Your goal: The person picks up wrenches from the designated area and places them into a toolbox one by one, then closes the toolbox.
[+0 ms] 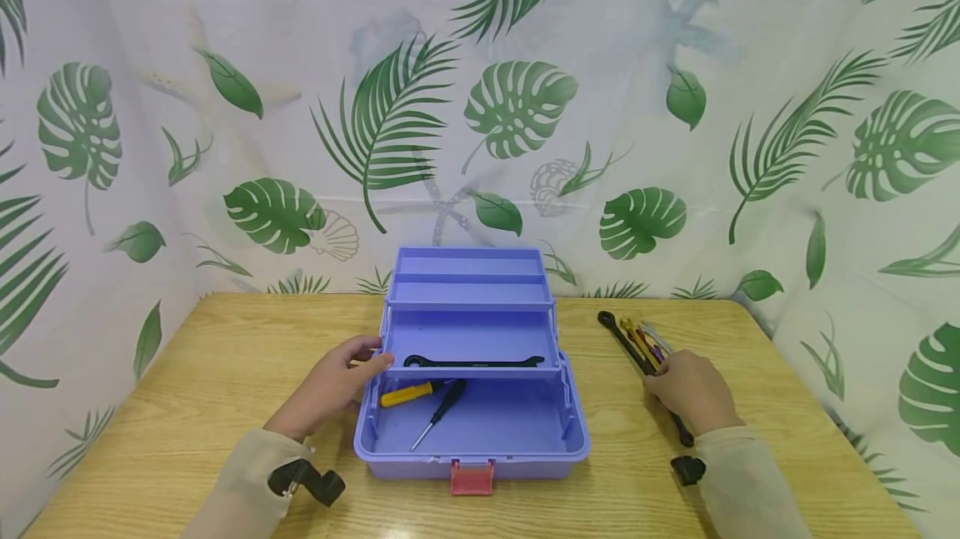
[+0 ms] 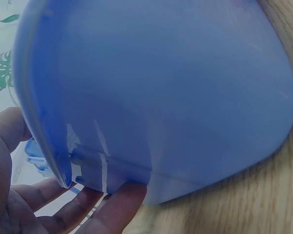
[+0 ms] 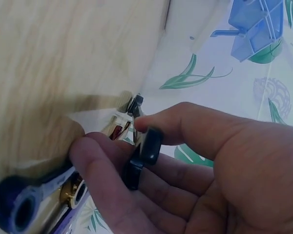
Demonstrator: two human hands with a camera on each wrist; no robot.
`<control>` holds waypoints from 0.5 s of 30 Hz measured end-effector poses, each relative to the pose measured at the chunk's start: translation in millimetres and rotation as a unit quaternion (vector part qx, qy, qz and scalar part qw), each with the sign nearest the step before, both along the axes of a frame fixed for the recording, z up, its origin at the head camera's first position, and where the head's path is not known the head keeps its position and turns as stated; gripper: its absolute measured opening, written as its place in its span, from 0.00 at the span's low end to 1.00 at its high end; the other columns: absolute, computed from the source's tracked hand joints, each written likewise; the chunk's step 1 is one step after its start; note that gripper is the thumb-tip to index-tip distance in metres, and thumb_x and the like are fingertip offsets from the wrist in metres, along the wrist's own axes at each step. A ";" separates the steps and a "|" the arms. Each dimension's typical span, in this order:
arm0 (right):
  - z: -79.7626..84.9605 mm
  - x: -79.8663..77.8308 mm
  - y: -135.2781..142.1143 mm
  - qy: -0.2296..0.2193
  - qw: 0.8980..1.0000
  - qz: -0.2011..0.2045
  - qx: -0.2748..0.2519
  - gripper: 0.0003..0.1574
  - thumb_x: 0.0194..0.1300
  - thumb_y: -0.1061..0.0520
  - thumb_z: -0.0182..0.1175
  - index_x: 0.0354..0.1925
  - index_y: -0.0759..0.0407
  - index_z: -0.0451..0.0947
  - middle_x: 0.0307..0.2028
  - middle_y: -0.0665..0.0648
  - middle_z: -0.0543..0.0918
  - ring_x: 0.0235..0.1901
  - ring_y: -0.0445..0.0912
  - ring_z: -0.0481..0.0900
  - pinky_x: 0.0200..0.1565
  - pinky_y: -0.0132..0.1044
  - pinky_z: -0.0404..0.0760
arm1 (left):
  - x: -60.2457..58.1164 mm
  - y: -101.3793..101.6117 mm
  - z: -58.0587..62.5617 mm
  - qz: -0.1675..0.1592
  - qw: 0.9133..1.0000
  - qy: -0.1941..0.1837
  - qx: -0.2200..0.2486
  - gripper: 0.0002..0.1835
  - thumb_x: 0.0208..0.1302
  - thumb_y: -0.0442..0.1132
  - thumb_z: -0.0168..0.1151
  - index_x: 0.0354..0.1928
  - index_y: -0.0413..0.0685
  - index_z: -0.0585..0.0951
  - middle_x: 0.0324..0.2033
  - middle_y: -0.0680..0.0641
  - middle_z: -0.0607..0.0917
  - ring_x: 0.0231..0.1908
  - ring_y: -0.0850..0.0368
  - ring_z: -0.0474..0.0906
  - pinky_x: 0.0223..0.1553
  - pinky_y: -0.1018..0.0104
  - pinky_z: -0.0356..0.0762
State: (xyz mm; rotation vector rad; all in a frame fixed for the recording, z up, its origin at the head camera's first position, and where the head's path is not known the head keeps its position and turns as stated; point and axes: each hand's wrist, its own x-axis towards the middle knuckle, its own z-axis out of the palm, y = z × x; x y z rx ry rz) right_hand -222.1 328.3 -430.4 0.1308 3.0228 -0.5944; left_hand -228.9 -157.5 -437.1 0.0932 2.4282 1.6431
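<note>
A lavender toolbox [image 1: 480, 468] stands with its tiered trays raised. My left hand [image 1: 345, 376] grips its left side; in the left wrist view, thumb and fingers lie on either side of the box rim [image 2: 22, 73]. A black wrench [image 1: 474, 361] lies along the lower tray. On the box floor are a yellow-handled tool [image 1: 407, 394] and a screwdriver [image 1: 442, 410] with a black handle. To the right of the box, my right hand [image 1: 693, 389] pinches a black combination wrench [image 1: 618, 331] by its open end [image 3: 149, 146], over other wrenches lying on the table.
Gold, purple and silver wrenches [image 1: 637, 339] lie close together beyond the right hand. Another black wrench's ring end [image 1: 686, 437] sticks out below it. A red latch [image 1: 472, 479] hangs at the box front. Behind the wooden table [image 1: 285, 314] hangs a leaf-print cloth [image 1: 300, 122].
</note>
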 end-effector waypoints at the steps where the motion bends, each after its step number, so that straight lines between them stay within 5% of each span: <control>1: -0.1 0.0 -0.1 0.001 1.000 -0.001 0.000 0.28 0.65 0.54 0.63 0.10 0.50 0.67 0.09 0.47 0.67 0.13 0.42 0.62 0.19 0.33 0.59 | -0.1 0.0 0.0 0.000 1.000 0.000 0.001 0.30 0.73 0.53 0.64 0.69 0.46 0.75 0.60 0.38 0.79 0.54 0.41 0.80 0.36 0.52 0.89; 12: -4.6 -1.8 -5.2 0.062 0.998 -0.016 0.009 0.30 0.69 0.54 0.59 0.12 0.48 0.61 0.11 0.46 0.58 0.15 0.42 0.54 0.20 0.33 0.54 | 0.3 -1.4 -0.6 -0.002 1.000 0.001 -0.005 0.29 0.73 0.55 0.63 0.69 0.50 0.75 0.60 0.38 0.79 0.53 0.41 0.79 0.34 0.52 0.89; 15: -3.6 -2.2 -7.0 0.092 0.995 -0.028 0.011 0.26 0.70 0.54 0.56 0.14 0.49 0.66 0.12 0.47 0.62 0.16 0.44 0.58 0.21 0.36 0.56 | 0.3 -0.5 1.0 -0.002 1.000 0.000 -0.007 0.28 0.74 0.54 0.62 0.69 0.50 0.75 0.60 0.38 0.79 0.54 0.41 0.79 0.35 0.52 0.89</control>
